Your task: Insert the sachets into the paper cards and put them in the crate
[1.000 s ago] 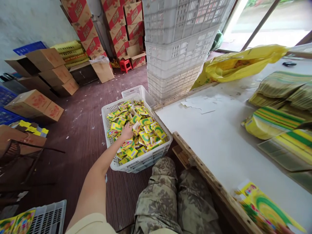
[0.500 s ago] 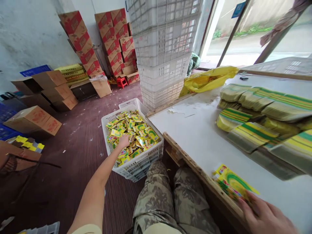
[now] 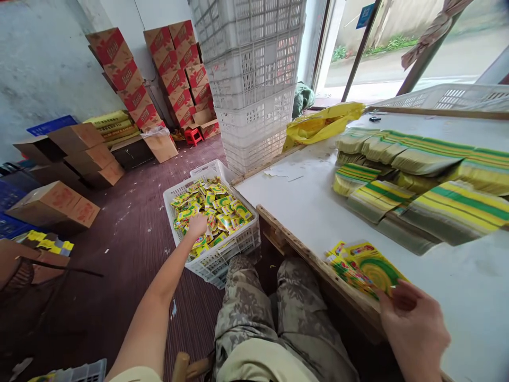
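Note:
My left hand (image 3: 197, 227) reaches down onto small yellow-and-green packets (image 3: 223, 204) heaped in a white plastic crate (image 3: 217, 265). Its back faces up; the fingertips are lost among the packets, so I cannot tell whether they grip any. On the white tabletop at the right, my right hand (image 3: 415, 315) pinches the near edge of a flat yellow-and-green printed bag (image 3: 376, 265) between thumb and fingers. That bag lies close to the table's wooden edge, with more colourful printed packaging (image 3: 345, 262) partly under and beside it.
Bundled stacks of flat yellow-green bags (image 3: 457, 207) cover the table's right side. A yellow plastic sack (image 3: 324, 124) lies at its far edge. Tall stacked white crates (image 3: 254, 79) rise behind the packet crate. Cardboard boxes (image 3: 75, 204) and a red stool (image 3: 193, 136) stand on the floor.
My right hand has lifted slightly and its pinch on the bag's edge now shows; more packaging appears beside the bag. My left hand has shifted slightly within the packets. The view has turned slightly right.

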### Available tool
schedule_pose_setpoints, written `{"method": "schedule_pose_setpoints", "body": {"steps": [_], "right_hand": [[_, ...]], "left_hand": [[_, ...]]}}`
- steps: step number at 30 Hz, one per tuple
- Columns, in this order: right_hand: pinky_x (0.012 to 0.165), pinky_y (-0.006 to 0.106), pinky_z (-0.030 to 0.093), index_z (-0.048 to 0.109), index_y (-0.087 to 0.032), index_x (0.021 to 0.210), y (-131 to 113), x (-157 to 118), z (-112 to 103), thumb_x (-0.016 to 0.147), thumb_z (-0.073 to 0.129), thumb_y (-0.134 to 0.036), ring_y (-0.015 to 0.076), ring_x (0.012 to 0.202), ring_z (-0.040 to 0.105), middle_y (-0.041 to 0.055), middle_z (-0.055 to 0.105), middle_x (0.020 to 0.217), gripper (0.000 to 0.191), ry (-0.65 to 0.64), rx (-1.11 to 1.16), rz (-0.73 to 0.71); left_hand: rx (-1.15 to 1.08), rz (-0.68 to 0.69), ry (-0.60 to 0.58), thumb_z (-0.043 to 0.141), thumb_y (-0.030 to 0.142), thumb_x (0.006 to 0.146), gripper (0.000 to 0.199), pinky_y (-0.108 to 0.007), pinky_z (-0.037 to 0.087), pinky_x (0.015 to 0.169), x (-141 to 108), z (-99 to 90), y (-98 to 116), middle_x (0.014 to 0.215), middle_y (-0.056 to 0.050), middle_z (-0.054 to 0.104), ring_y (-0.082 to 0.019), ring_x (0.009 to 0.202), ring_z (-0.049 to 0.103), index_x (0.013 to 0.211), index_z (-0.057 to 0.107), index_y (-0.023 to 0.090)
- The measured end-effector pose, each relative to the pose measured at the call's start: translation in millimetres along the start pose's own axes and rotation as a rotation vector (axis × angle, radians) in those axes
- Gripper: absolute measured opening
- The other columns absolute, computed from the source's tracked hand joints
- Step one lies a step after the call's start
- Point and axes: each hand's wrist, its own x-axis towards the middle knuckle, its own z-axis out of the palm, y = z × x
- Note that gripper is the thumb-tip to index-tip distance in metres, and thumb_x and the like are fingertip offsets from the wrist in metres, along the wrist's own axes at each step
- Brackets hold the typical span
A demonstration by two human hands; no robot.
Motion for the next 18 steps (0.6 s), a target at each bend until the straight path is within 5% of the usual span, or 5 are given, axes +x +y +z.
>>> {"method": "schedule_pose_setpoints", "body": {"steps": [4, 7, 9, 12, 18], "right_hand": [[0.067, 0.046, 0.052, 0.055, -0.021, 0.099, -30, -3, 1, 0.054, 0.080, -0.057, 0.0258, 0.069, 0.059, 0.0049, 0.058, 0.078, 0.063, 0.058, 0.353, 0.178], [0.065, 0.039, 0.053, 0.054, -0.022, 0.104, -58, -18, 12, 0.057, 0.084, -0.048, 0.0210, 0.069, 0.059, 0.0026, 0.059, 0.081, 0.062, -0.154, 0.610, 0.113], [0.061, 0.034, 0.052, 0.054, -0.023, 0.105, -76, -34, 20, 0.064, 0.082, -0.043, 0.0188, 0.068, 0.059, 0.0028, 0.060, 0.083, 0.054, -0.358, 0.733, 0.075], [0.060, 0.030, 0.050, 0.052, -0.024, 0.103, -94, -56, 31, 0.071, 0.079, -0.040, 0.0168, 0.067, 0.057, 0.0013, 0.059, 0.081, 0.045, -0.502, 0.866, 0.068], [0.071, 0.030, 0.049, 0.057, -0.022, 0.105, -95, -86, 35, 0.075, 0.075, -0.038, 0.0184, 0.081, 0.056, 0.0035, 0.060, 0.092, 0.038, -0.547, 0.758, -0.015]], "left_hand": [[-0.185, 0.225, -0.003, 0.066, 0.033, 0.084, 0.046, -0.048, 0.032, 0.112, -26, -4.7, 54, 0.136, -0.014, 0.055, -0.030, 0.131, 0.045, 0.128, 0.057, 0.022], [-0.433, 0.585, -0.131, 0.075, 0.053, 0.070, 0.079, -0.038, 0.043, 0.105, -58, 12.8, 127, 0.142, -0.007, 0.052, -0.026, 0.129, 0.049, 0.140, 0.045, 0.031], [-1.069, 0.862, -0.359, 0.078, 0.060, 0.060, 0.094, -0.043, 0.047, 0.100, -86, 28.1, 181, 0.140, -0.012, 0.052, -0.031, 0.126, 0.052, 0.141, 0.043, 0.026], [-1.733, 0.721, -0.495, 0.068, 0.070, 0.064, 0.071, -0.043, 0.051, 0.090, -127, 43.7, 243, 0.107, -0.011, 0.067, -0.028, 0.103, 0.064, 0.115, 0.061, 0.022], [-2.267, 0.254, -0.168, 0.061, 0.061, 0.075, 0.040, -0.027, 0.051, 0.063, -151, 56.6, 269, 0.064, 0.002, 0.048, -0.012, 0.059, 0.052, 0.077, 0.055, 0.022]]}}
